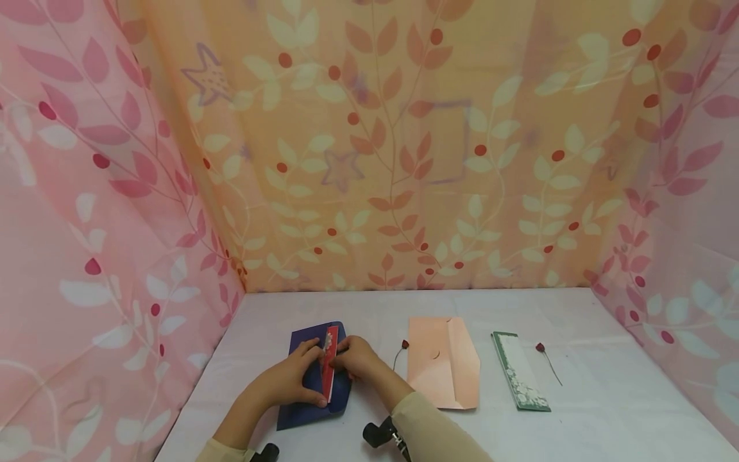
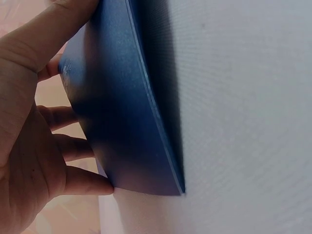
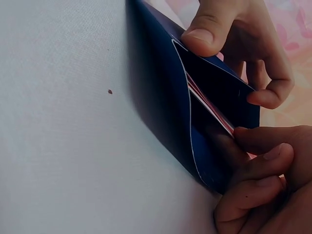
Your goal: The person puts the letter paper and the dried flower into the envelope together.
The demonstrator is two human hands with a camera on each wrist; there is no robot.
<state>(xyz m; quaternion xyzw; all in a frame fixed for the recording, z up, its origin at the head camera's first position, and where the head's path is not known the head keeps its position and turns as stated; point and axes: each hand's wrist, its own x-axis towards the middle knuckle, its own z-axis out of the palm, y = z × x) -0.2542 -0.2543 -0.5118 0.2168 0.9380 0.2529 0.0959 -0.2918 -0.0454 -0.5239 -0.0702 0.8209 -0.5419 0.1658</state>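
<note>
While our left hand (image 1: 291,378) held the blue envelope (image 1: 308,398) down on the white table (image 1: 577,423) and pinched its mouth open, our right hand (image 1: 355,357) gripped the red card (image 1: 330,362), which was partly inside. We think we were in the middle of putting the card in. Next, it would need a gentle, straight push.

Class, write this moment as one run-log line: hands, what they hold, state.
left hand: holds blue envelope open | right hand: pinches red card | state: card partly inside envelope
</note>
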